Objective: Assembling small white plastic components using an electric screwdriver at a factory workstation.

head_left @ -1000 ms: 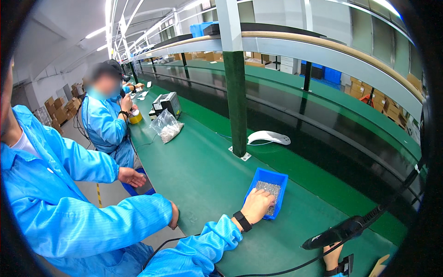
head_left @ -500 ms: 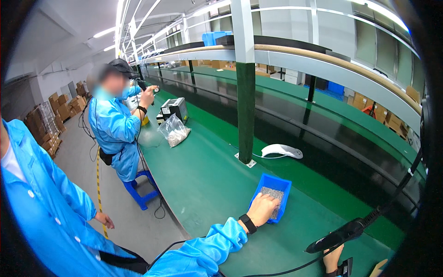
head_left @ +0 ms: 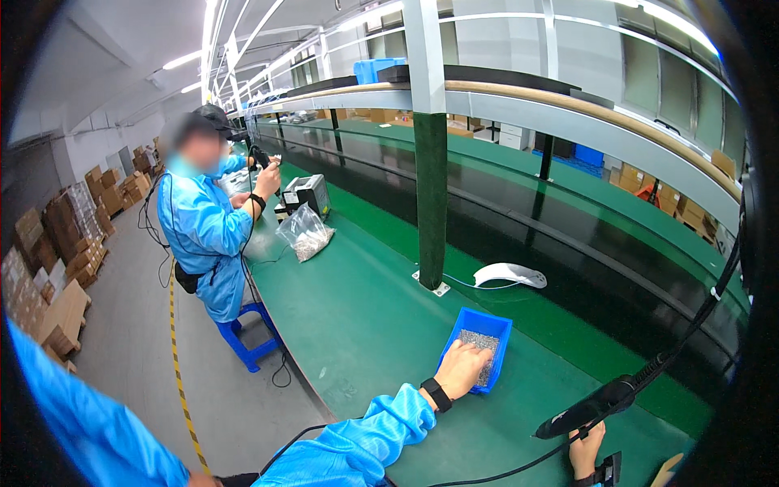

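Note:
My left hand (head_left: 462,367), with a black band at the wrist, reaches into a small blue bin (head_left: 504,341) on the green bench. Its fingers are bent and closed down on the small grey metal pieces (head_left: 479,338) inside; whether one is pinched there is too small to tell. At the lower right, my right hand (head_left: 586,451) is below a black pen-shaped power tool (head_left: 586,410), which hangs on a cable. The tool and its cord partly cover that hand, and its fingers cannot be made out clearly.
A green post (head_left: 431,203) stands on the bench, near a white curved part (head_left: 511,275) on the line. Farther along are a clear bag (head_left: 307,235), a boxy device (head_left: 307,195) and a seated co-worker (head_left: 207,223). Another person's blue sleeve (head_left: 89,422) is at lower left.
The white curved part has shifted right. The person at the left has moved mostly out of view. The seated co-worker's hands have shifted slightly. My left hand stays in the bin; my right has barely moved.

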A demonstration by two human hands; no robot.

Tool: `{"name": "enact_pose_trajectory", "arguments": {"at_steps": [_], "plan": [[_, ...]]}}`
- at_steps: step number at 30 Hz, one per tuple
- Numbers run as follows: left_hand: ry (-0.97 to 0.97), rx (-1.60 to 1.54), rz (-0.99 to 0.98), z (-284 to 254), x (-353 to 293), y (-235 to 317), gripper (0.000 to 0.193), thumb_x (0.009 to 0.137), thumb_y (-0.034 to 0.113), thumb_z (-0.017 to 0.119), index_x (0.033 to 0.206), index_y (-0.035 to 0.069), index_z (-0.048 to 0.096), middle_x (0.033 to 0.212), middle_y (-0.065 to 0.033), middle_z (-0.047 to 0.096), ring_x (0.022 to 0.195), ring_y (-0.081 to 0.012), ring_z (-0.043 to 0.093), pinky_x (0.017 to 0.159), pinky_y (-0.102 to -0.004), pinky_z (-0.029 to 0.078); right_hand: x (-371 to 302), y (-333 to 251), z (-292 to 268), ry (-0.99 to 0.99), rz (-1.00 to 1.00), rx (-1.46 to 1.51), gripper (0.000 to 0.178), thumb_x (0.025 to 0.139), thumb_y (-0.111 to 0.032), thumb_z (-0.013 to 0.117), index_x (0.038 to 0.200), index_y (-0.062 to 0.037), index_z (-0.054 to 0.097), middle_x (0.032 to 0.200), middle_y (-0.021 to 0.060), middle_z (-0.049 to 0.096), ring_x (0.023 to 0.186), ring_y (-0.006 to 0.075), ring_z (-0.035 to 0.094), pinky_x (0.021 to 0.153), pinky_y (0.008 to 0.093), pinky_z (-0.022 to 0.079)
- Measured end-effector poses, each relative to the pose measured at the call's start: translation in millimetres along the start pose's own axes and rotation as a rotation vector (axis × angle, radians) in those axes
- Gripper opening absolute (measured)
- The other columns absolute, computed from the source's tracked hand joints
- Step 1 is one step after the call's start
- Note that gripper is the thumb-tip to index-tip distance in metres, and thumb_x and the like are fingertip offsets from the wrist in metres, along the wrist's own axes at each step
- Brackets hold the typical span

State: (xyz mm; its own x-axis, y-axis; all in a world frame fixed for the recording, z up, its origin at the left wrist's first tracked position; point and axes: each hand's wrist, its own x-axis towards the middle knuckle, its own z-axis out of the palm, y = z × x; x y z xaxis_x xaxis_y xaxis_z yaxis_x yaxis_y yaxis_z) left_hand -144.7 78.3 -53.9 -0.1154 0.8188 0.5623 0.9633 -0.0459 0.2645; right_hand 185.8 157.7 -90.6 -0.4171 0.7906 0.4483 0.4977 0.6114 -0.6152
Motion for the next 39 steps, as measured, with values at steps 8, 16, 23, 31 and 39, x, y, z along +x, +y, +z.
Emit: {"name": "enact_pose_trajectory", "arguments": {"at_steps": [8, 16, 23, 31, 39], "plan": [[-0.010, 0.012, -0.009, -2, -4, 7, 0.005, 0.073, 0.012, 0.056, 0.077, 0.013, 0.058, 0.063, -0.0056, 0.055, 0.067, -0.0225, 0.056, 0.063, -0.0349, 0.037, -10, 16, -2, 0.021, 0.074, 0.020, 0.028, 0.066, -0.011, 0.060, 0.092, -0.0029, 0.055, 0.091, 0.0118, 0.052, 0.089, 0.0306, 0.047, 0.083, 0.0385, 0.035], [-0.033, 0.080, 0.051, -10, -1, 7, 0.003, 0.069, 0.015, 0.056, 0.066, 0.013, 0.055, 0.058, -0.0098, 0.056, 0.056, -0.0267, 0.055, 0.055, -0.0397, 0.041, -21, 20, 1, -0.047, 0.058, 0.063, 0.033, 0.065, -0.004, 0.053, 0.096, 0.0009, 0.059, 0.105, 0.0188, 0.058, 0.104, 0.0336, 0.050, 0.096, 0.0421, 0.032], [0.020, 0.038, 0.032, -15, 8, -4, 0.008, 0.067, 0.005, 0.063, 0.074, 0.002, 0.059, 0.100, -0.0165, 0.058, 0.093, -0.0328, 0.054, 0.080, -0.0396, 0.044, 7, -21, -5, 0.008, 0.052, 0.100, 0.019, 0.075, -0.014, 0.062, 0.090, -0.0031, 0.060, 0.097, 0.0104, 0.062, 0.092, 0.0240, 0.056, 0.084, 0.0351, 0.040], [0.202, -0.058, 0.089, -7, 11, -5, 0.022, 0.070, 0.003, 0.065, 0.082, 0.004, 0.047, 0.115, -0.0196, 0.046, 0.106, -0.0361, 0.046, 0.087, -0.0382, 0.039, -84, -108, -71, -0.170, 0.601, 0.832, 0.018, 0.084, -0.009, 0.056, 0.100, -0.0007, 0.058, 0.093, 0.0068, 0.062, 0.081, 0.0099, 0.056, 0.072, 0.0227, 0.045], [0.240, -0.020, 0.165, -3, 13, -20, 0.028, 0.072, 0.007, 0.064, 0.098, 0.005, 0.055, 0.122, -0.0160, 0.042, 0.110, -0.0325, 0.046, 0.088, -0.0372, 0.040, -208, -172, -75, -0.606, 0.570, 0.594, 0.015, 0.081, -0.018, 0.060, 0.085, -0.0044, 0.062, 0.069, 0.0045, 0.059, 0.063, 0.0102, 0.055, 0.053, 0.0240, 0.042]]}}
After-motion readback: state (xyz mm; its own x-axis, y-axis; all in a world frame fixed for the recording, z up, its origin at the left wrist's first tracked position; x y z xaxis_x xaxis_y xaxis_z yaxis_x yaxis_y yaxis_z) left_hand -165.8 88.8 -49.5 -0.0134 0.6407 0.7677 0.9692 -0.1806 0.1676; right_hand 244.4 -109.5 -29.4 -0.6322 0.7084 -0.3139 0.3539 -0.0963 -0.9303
